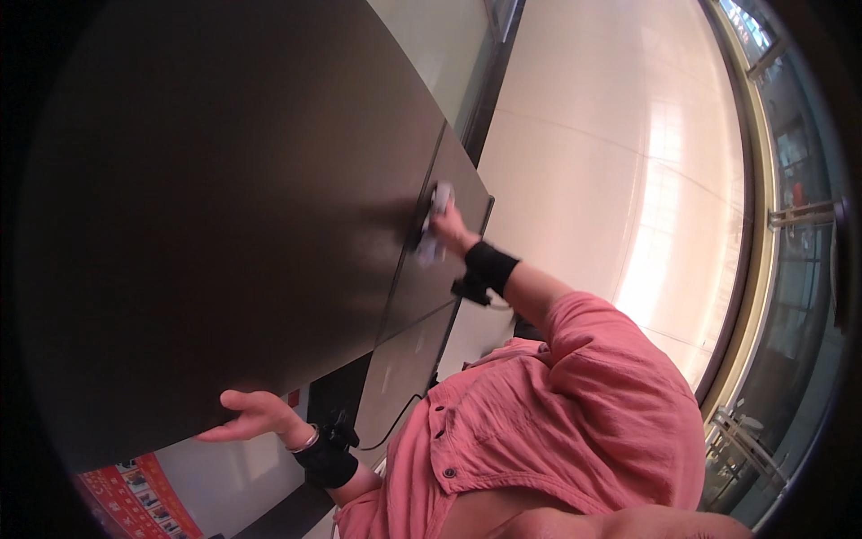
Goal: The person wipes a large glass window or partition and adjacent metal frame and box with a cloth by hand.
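My right hand is closed around a crumpled, pale cloth, pressed to a large dark panel beside the long seam near its right side. Part of the cloth hangs below the fingers, and the hand is slightly blurred. At the panel's lower edge is my left hand, its thumb and fingers apart and nothing seen in its grasp. Its fingertips are at the edge; whether they press on it I cannot tell. Each wrist wears a black band with a small black device.
Glossy light floor tiles lie to the right, bounded by a curved metal-framed glass front with handles. A red printed sheet shows at lower left. A thin black cable runs from the left wrist device towards the pink shirt.
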Motion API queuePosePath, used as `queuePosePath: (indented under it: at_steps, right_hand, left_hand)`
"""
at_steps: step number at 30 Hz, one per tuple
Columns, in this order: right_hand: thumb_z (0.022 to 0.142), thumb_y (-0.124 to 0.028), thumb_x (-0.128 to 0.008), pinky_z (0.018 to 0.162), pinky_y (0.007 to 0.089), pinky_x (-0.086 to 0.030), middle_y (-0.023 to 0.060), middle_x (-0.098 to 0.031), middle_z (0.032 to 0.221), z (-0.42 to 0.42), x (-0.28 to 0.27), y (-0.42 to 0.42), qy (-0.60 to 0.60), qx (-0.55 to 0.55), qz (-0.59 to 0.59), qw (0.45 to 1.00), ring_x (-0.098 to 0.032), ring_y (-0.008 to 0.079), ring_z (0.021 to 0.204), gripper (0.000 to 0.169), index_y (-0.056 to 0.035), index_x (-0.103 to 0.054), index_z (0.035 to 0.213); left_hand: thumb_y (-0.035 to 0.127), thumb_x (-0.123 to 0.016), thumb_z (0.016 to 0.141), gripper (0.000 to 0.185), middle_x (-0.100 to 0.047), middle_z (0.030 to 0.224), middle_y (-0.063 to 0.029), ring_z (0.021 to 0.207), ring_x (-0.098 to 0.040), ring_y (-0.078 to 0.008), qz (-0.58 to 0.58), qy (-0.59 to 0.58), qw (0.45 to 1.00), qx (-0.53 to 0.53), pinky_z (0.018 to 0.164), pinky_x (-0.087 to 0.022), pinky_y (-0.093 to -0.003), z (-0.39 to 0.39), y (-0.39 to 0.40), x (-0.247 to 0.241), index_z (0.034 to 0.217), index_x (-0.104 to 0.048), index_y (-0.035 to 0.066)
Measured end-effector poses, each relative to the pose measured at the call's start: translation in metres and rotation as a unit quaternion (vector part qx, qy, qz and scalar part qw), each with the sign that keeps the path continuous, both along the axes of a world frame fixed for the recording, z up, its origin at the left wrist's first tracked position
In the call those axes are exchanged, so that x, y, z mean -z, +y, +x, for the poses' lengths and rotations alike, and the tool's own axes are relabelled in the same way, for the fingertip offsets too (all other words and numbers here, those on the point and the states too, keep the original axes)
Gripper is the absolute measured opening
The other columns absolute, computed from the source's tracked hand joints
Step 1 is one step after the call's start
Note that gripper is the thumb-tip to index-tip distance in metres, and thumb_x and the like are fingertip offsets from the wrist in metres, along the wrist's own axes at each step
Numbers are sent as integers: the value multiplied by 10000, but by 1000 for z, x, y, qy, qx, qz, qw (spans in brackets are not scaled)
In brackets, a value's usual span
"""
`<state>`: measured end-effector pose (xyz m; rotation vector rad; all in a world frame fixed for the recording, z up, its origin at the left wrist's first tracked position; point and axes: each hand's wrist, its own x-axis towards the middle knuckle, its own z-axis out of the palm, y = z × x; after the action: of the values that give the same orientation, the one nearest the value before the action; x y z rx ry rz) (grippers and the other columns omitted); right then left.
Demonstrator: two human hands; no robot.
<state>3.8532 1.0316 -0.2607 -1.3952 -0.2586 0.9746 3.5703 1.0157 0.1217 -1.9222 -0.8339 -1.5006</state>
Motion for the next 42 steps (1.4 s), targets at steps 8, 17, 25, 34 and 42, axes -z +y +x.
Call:
queuePosePath:
  at_steps: [8,17,25,34,42]
  right_hand:
    - [772,-85,-502,913,509,-452,318,-558,1154,74,11,37,-126,53,24,990,-546,478,1066,764,-133,-152,1449]
    - [748,4,-512,732,363,-496,80,-604,964,-39,-11,-28,129,-146,-46,980,-589,212,875,382,-23,-517,1128]
    - [748,80,-456,813,305,-475,48,-559,1026,127,-66,5,26,-28,81,996,-551,162,927,614,-86,-418,1338]
    - [749,28,-510,894,305,-455,60,-564,1110,162,-74,-40,-31,-312,43,949,-541,163,1042,605,-59,-417,1340]
    - [777,-8,-541,780,338,-486,142,-652,941,180,-238,-10,-205,-420,171,867,-636,229,855,505,-57,-517,1278]
  left_hand:
    - [307,-518,955,619,-352,1442,-171,1273,-416,-291,44,-27,998,-20,1056,-354,-382,18,9,-1,1443,-237,50]
    - [112,-526,914,558,-197,1460,-216,1381,-187,-346,74,98,989,-84,1109,-213,-456,82,-28,2,1398,-284,-24]
    - [-37,-472,774,302,-329,1386,-230,1371,-172,-456,-115,106,978,136,1079,-164,-619,205,-17,80,1022,-628,35]
    - [-60,-477,673,352,-395,1342,-205,1361,-189,-449,-68,65,976,197,1083,-158,-610,288,1,52,926,-658,106]
    - [89,-527,747,235,-450,1315,-159,1326,-203,-465,-29,146,987,61,1049,-174,-548,287,-2,38,883,-687,194]
